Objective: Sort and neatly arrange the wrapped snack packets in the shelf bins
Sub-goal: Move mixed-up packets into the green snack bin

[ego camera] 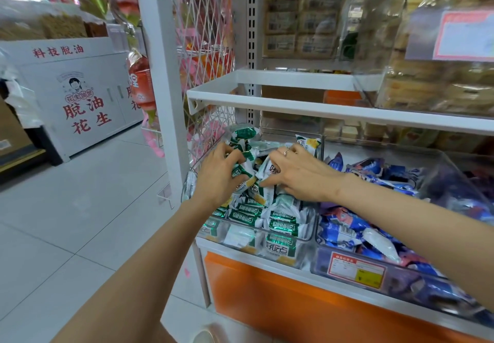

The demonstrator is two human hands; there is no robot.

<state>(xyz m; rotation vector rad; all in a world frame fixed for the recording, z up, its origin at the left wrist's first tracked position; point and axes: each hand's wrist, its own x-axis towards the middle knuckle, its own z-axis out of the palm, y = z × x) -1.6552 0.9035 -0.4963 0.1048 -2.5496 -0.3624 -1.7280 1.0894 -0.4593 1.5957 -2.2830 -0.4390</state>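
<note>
While both hands reach into the clear left bin point(256, 243) on the lower shelf point(267, 300), the left hand point(217, 175) curls its fingers round some of the green-and-white packets point(280, 222) near the top of the heap. Just beside it, the right hand point(299, 174) pinches one such packet between thumb and fingers. Blue packets point(344, 233) fill the neighbouring bin point(401, 284) to the right.

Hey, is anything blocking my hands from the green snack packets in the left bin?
Nothing visible. The left hand and right hand are already inside the clear bin, gripping green packets on top of the pile. The white shelf above sits clear of both hands.
</note>
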